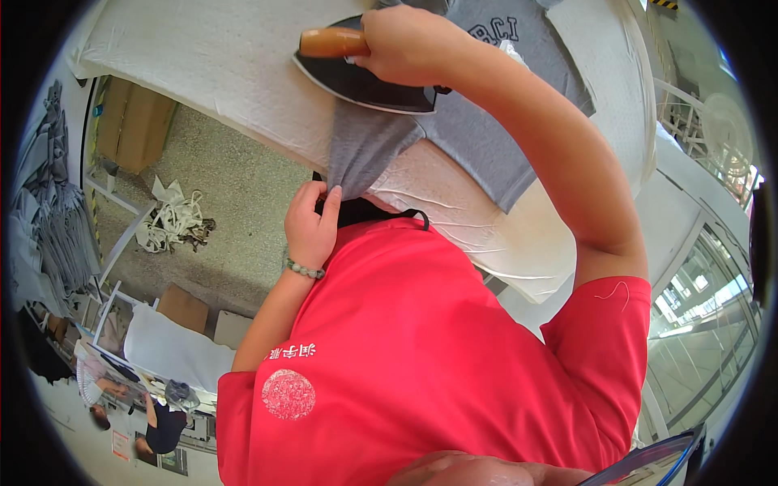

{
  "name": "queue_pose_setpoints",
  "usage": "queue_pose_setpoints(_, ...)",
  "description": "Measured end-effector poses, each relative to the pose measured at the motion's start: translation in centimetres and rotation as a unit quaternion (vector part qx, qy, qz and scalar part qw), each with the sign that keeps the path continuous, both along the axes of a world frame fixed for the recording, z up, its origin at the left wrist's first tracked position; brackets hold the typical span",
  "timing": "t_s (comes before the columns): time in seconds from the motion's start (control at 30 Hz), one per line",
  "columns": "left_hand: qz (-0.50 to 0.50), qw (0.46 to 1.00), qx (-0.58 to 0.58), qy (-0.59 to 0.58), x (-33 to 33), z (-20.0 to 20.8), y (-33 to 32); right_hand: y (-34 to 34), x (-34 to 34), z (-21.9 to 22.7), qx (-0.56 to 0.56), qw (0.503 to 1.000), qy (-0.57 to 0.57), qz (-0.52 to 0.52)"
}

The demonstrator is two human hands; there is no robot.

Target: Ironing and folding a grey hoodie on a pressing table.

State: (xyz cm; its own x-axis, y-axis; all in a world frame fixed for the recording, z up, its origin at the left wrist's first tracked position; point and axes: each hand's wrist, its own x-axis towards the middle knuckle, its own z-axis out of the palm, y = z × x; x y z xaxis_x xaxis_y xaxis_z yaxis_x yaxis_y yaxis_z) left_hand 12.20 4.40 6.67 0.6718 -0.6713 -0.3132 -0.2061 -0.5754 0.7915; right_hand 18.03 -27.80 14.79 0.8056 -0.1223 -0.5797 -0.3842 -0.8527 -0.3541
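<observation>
A grey sweatshirt point(502, 146) with dark lettering lies spread over the cream padded table. My right hand point(405, 44) is closed round the wooden handle of a black iron point(369, 85), which rests on the garment near the top of its sleeve point(365, 150). At the table's near edge, my left hand point(312, 223) pinches the sleeve's lower end between thumb and fingers. The sleeve stretches between that hand and the iron, with folds gathering toward the fingers. Part of the sweatshirt is hidden beneath the iron and my right arm.
The cream table cover point(203, 57) is wrinkled along its near edge. On the floor to the left are a cardboard box point(134, 121) and tangled white strips point(178, 215). Grey garments point(53, 231) hang at far left. Two people point(166, 425) are at lower left.
</observation>
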Motion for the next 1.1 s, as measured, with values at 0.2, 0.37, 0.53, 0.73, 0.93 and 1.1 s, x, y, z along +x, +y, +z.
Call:
queue_pose_setpoints(0.2,0.134,0.988,-0.045,-0.067,2.7,0.8,-4.7,-2.4,-8.7,-0.6,-0.053,0.984,-0.002,-0.173)
queue_pose_setpoints(0.37,0.109,0.991,0.063,-0.044,6.7,0.1,-12.9,-4.7,-18.6,-0.4,-0.114,0.936,-0.01,-0.333)
queue_pose_setpoints(0.53,0.077,0.986,0.12,-0.088,6.9,-0.2,-15.4,-4.5,-22.4,-0.4,-0.138,0.92,0.003,-0.368)
queue_pose_setpoints(0.73,0.098,0.99,0.068,-0.08,7.1,-1.9,-15.4,-3.7,-21.8,0.1,-0.117,0.929,-0.011,-0.35)
queue_pose_setpoints(0.93,0.077,0.993,0.05,-0.078,6.9,-1.9,-15.6,-3.3,-18.5,-0.1,-0.095,0.955,-0.014,-0.282)
queue_pose_setpoints(1.1,0.057,0.994,0.079,-0.052,7.4,-1.7,-15.3,-3.2,-16.4,-0.2,-0.103,0.956,-0.01,-0.276)
